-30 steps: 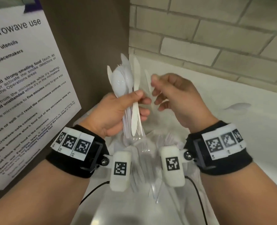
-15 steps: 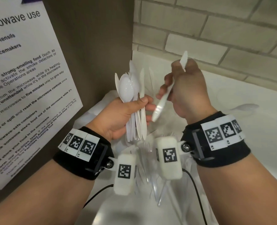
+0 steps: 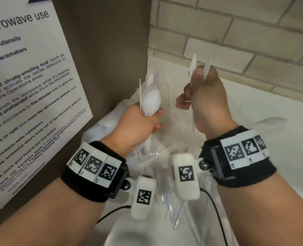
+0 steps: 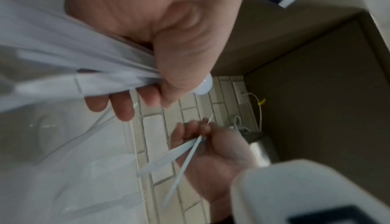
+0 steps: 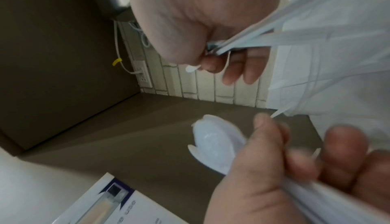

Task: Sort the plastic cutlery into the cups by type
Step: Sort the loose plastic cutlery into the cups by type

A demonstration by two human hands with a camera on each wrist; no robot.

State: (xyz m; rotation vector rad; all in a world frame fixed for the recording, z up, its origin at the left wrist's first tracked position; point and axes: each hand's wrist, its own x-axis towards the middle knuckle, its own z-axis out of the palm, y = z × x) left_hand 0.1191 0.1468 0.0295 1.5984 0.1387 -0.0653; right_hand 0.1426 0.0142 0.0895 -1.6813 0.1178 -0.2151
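Spoon bundle (image 3: 149,102) in left hand (image 3: 138,125), 2 knives (image 3: 194,68) in right hand (image 3: 207,102).

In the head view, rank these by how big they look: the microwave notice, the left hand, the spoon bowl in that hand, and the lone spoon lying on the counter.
1. microwave notice, by far the largest.
2. left hand.
3. spoon bowl and lone spoon look about alike; the lone spoon lies farther away, so I will not rank them.

White cutlery (image 3: 150,102); black wristbands (image 3: 92,173), checkered markers.
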